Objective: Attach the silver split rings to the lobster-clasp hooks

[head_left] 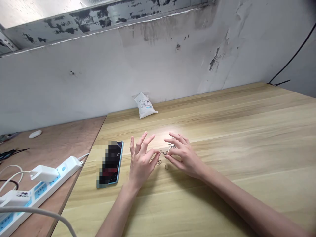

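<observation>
Your left hand [140, 159] has thumb and forefinger pinched shut on one end of a small metal clasp piece [166, 151], other three fingers fanned up; your right hand [184, 155] has the other end, fingers half curled round it, just above the wooden table [222, 131]; two loose rings [158, 162] lie right under, between the hands, maybe a third, too tiny to tell; one phone [111, 163] beside your left hand; one white bag [144, 105] by the wall; one power strip [37, 186] far left.
</observation>
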A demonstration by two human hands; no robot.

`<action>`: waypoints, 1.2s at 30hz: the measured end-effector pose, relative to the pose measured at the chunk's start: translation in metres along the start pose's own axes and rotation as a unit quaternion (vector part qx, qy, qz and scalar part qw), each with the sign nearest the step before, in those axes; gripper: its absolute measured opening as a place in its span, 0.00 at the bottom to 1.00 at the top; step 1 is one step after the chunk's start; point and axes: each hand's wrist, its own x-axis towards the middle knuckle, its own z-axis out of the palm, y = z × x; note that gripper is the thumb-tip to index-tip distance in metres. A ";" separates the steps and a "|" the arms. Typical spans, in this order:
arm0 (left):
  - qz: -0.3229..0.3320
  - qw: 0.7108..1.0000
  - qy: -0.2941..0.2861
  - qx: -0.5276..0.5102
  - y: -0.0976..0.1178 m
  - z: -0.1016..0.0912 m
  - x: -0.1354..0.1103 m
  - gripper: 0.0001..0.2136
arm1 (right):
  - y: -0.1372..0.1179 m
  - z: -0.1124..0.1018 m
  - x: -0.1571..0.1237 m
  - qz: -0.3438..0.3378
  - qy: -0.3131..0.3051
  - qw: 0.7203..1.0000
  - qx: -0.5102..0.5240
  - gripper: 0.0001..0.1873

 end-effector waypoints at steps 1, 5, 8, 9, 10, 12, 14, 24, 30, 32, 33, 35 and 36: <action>0.002 1.000 0.011 0.006 0.001 0.000 0.000 0.05 | -0.002 0.000 0.000 -0.006 0.002 1.000 -0.009 0.12; 0.019 0.999 0.036 0.035 0.003 -0.001 -0.001 0.03 | -0.010 -0.001 0.000 -0.020 0.008 0.999 -0.033 0.13; 0.034 0.998 0.035 0.050 0.002 -0.002 -0.002 0.03 | -0.011 -0.002 0.001 -0.009 0.002 1.000 -0.030 0.12; 0.037 0.997 0.037 0.051 0.002 -0.002 -0.002 0.02 | -0.011 -0.003 0.001 -0.004 -0.001 1.000 -0.027 0.12; 0.038 0.997 0.041 0.051 0.002 -0.003 -0.003 0.02 | -0.009 -0.004 0.002 0.002 -0.005 1.000 -0.024 0.12; 0.041 0.997 0.043 0.051 0.001 -0.002 -0.002 0.02 | -0.007 -0.006 0.002 0.011 -0.012 1.000 -0.020 0.12; 0.044 0.997 0.033 0.056 0.001 -0.001 -0.002 0.02 | -0.004 -0.006 0.002 0.020 -0.017 0.999 -0.024 0.12; 0.039 0.999 -0.011 0.005 -0.003 0.000 -0.001 0.04 | 0.006 -0.004 0.000 0.017 -0.009 0.999 -0.044 0.11; 0.014 0.999 0.033 -0.037 -0.001 -0.002 -0.003 0.04 | 0.000 -0.005 0.002 -0.002 -0.011 0.999 -0.048 0.10; 0.011 0.998 0.038 -0.041 0.001 -0.002 -0.003 0.04 | -0.002 -0.005 0.002 0.011 -0.006 0.998 -0.064 0.10; 0.008 0.998 0.038 -0.044 0.001 -0.002 -0.003 0.04 | -0.002 -0.004 0.002 0.018 -0.004 0.997 -0.070 0.10; -0.005 0.998 0.037 -0.054 0.004 -0.003 -0.002 0.04 | -0.003 -0.002 0.001 0.029 0.004 0.997 -0.073 0.09; -0.016 0.997 0.036 -0.061 0.005 -0.003 -0.002 0.04 | -0.004 -0.001 0.001 0.032 0.009 0.997 -0.071 0.09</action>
